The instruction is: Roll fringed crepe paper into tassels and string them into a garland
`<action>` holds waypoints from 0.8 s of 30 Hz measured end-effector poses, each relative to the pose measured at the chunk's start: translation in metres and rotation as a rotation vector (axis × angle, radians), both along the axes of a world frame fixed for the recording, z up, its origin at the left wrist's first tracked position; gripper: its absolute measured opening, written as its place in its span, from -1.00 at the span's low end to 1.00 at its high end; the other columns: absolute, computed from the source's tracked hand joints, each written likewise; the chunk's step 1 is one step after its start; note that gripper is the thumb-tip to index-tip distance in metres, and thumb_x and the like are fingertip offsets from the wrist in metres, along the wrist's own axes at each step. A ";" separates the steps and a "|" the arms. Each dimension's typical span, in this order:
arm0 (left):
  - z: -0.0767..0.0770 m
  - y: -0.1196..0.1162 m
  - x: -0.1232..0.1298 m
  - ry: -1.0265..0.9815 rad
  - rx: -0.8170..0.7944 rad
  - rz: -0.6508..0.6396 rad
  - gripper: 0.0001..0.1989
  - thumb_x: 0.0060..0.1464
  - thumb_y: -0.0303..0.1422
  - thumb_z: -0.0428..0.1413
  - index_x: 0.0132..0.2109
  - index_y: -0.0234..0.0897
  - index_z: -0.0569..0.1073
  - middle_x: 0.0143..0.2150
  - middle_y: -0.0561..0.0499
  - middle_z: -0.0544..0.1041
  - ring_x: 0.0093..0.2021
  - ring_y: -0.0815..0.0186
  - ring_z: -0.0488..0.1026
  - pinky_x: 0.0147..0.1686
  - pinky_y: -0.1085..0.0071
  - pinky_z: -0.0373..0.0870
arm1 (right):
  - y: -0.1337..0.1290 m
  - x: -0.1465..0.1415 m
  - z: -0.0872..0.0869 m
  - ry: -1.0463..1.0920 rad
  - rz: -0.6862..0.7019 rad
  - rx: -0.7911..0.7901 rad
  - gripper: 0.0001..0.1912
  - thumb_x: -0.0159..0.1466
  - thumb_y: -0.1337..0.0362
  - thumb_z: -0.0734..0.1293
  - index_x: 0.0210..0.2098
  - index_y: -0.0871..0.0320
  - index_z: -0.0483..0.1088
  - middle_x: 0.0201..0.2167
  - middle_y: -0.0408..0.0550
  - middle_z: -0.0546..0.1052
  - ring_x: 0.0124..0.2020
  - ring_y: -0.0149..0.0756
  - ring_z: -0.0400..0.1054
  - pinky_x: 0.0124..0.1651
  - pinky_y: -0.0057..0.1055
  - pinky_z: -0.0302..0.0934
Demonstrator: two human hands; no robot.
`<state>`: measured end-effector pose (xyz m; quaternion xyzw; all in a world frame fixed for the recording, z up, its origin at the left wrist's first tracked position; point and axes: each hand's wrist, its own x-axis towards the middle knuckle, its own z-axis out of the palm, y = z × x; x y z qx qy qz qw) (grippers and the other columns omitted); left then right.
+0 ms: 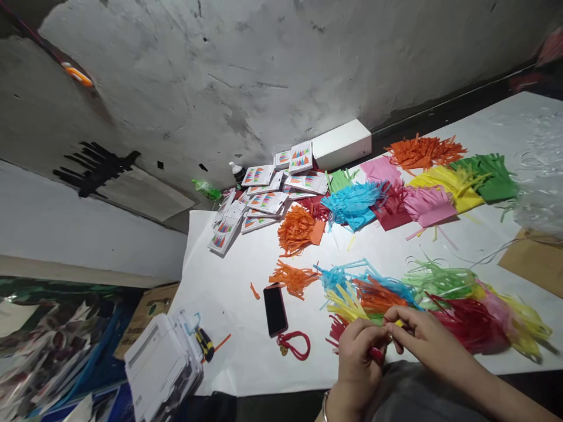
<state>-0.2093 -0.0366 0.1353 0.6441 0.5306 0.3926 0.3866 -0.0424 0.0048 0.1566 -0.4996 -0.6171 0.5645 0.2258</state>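
Note:
My left hand point(360, 351) is closed on a dark red tissue-paper tassel point(376, 353); only a little of the red shows between the fingers. Close beside it, my right hand point(417, 337) has its thumb and fingertips pinched together at the left hand's fingers. What the right fingertips grip is too small to make out. Just beyond both hands lie fringed paper bunches: yellow strips point(345, 302), an orange bunch point(380, 295) and blue strips point(334, 276). A larger dark red bunch point(468, 322) lies to the right, partly behind my right forearm.
Folded fringed paper, such as blue point(354, 205) and orange point(299, 231), lines the table's far side. Printed packs point(266, 202) are piled by a white box point(341, 145). A phone point(275, 310) with a red strap lies left of my hands. White packs point(162, 363) stand at the left edge.

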 end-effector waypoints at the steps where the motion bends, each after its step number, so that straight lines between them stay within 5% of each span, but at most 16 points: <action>1: -0.002 -0.001 0.001 -0.008 -0.016 -0.007 -0.81 0.19 -0.43 0.10 -0.16 -0.18 0.62 -0.31 -0.14 0.55 -0.33 0.23 0.47 -0.31 0.36 0.35 | 0.001 0.000 -0.001 -0.011 -0.016 0.052 -0.69 0.35 0.07 0.20 -0.42 0.10 0.36 -0.51 -0.17 0.45 -0.46 -0.31 0.34 -0.42 -0.43 0.16; 5: -0.015 -0.003 0.008 -0.078 -0.158 0.002 -0.88 0.06 -0.46 0.21 -0.26 -0.19 0.62 -0.34 -0.09 0.55 -0.34 0.24 0.45 -0.30 0.37 0.33 | 0.004 0.005 -0.007 0.133 -0.202 0.112 -0.64 0.36 -0.02 0.22 -0.39 0.11 0.38 -0.35 -0.06 0.49 -0.24 -0.19 0.38 -0.17 -0.34 0.27; 11: -0.025 0.005 0.011 -0.190 -0.349 0.132 -0.94 -0.13 -0.41 0.32 -0.41 -0.24 0.59 -0.46 0.00 0.50 -0.42 0.29 0.35 -0.38 0.41 0.23 | 0.012 0.019 -0.012 0.527 -0.507 -0.116 -0.68 0.27 -0.03 0.37 -0.27 0.10 0.38 -0.55 -0.21 0.38 -0.51 -0.38 0.25 -0.40 -0.45 0.20; 17: -0.041 0.012 0.009 -0.069 -0.250 0.093 -0.89 -0.07 -0.51 0.20 -0.37 -0.22 0.56 -0.39 -0.02 0.51 -0.33 0.24 0.41 -0.30 0.38 0.27 | 0.020 0.028 0.003 0.616 -0.590 -0.137 -0.67 0.16 -0.02 0.47 -0.32 0.09 0.44 -0.57 -0.21 0.31 -0.56 -0.43 0.14 -0.52 -0.48 0.09; 21: -0.063 0.014 0.005 0.053 -0.212 0.002 -0.70 -0.10 -0.63 0.08 -0.28 -0.20 0.56 -0.27 -0.04 0.51 -0.24 0.20 0.43 -0.21 0.33 0.31 | 0.029 0.058 0.017 0.655 -0.752 -0.044 -0.73 0.07 0.06 0.54 -0.36 0.06 0.49 -0.51 -0.16 0.35 -0.55 -0.44 0.15 -0.53 -0.46 0.12; 24: -0.061 0.016 0.001 -0.029 -0.260 0.027 -0.66 -0.08 -0.57 0.15 -0.12 -0.19 0.53 -0.11 -0.06 0.48 -0.07 0.16 0.41 -0.06 0.28 0.32 | 0.030 0.082 0.022 0.602 -0.848 0.061 -0.78 0.12 0.08 0.52 -0.34 0.04 0.51 -0.53 -0.14 0.35 -0.53 -0.41 0.18 -0.51 -0.44 0.14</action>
